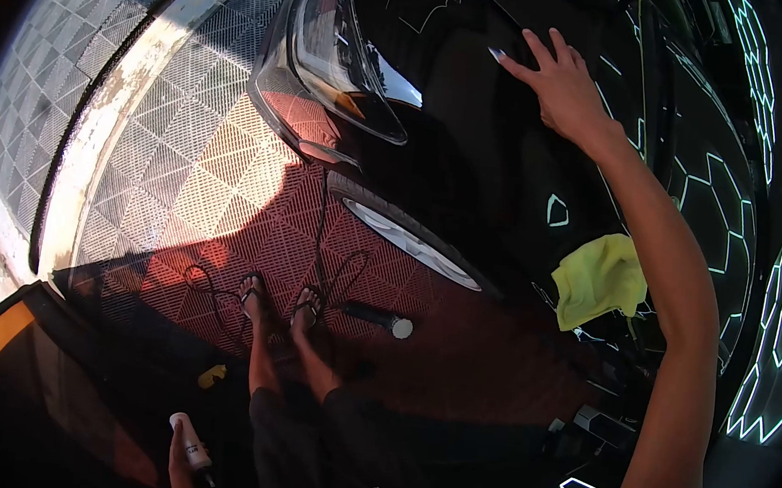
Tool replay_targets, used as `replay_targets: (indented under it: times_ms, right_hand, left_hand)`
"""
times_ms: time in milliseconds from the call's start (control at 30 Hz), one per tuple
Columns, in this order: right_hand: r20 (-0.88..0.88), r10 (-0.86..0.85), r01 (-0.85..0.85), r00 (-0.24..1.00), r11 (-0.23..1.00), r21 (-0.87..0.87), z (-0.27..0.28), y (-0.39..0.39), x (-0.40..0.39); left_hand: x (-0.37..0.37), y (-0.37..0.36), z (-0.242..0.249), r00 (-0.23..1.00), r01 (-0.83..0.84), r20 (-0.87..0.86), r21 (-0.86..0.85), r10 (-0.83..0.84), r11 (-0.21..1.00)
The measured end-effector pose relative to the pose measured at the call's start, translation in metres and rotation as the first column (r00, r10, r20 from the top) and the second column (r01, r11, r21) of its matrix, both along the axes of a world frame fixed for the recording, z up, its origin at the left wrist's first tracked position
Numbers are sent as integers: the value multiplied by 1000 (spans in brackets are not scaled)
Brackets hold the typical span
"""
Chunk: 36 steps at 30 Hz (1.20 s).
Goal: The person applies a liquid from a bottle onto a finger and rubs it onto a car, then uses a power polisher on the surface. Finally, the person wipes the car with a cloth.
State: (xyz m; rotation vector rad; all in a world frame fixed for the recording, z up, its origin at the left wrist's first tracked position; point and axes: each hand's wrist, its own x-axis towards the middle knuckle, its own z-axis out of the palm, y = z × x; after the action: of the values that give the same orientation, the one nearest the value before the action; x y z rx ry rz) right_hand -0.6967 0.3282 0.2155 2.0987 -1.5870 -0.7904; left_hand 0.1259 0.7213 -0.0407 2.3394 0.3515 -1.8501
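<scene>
My left hand [178, 456] is low in the head view, its fingers wrapped around a pale bottle [191, 442] with dark print and a dark end pointing down. Stretched out at upper right, my right hand [561, 87] has its fingers spread over the glossy black car hood [474, 149]. A small bright spot shows right at one fingertip. A yellow cloth [597, 281] lies draped on the car below my right forearm. The car's headlight [349, 82] is to the left of that hand.
A front wheel [410, 236] sits below the fender. On the red tiled floor [219, 294], beside my feet in sandals, lie a dark tool with a round white end [400, 328] and a looping cord. Hexagonal lights reflect in the paint. A small yellow object [211, 376] shows at lower left.
</scene>
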Motion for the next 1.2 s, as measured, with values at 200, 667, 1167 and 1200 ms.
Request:
replay_targets:
  times_ms: [200, 667, 1167, 1200]
  right_hand:
    - [41, -106, 105, 994, 994, 14, 21, 27, 6]
    - [145, -201, 197, 969, 980, 41, 35, 91, 52]
    - [761, -382, 536, -525, 546, 644, -191, 349, 369]
    - [756, -343, 572, -558, 501, 649, -189, 359, 379]
  left_hand:
    - [-53, -43, -16, 984, 47, -167, -72, -59, 996]
    - [-241, -210, 33, 835, -139, -549, -257, -27, 956]
    - [-303, -153, -61, 450, 329, -891, 226, 58, 917]
    - [-301, -158, -66, 246, 324, -881, 468, 405, 822]
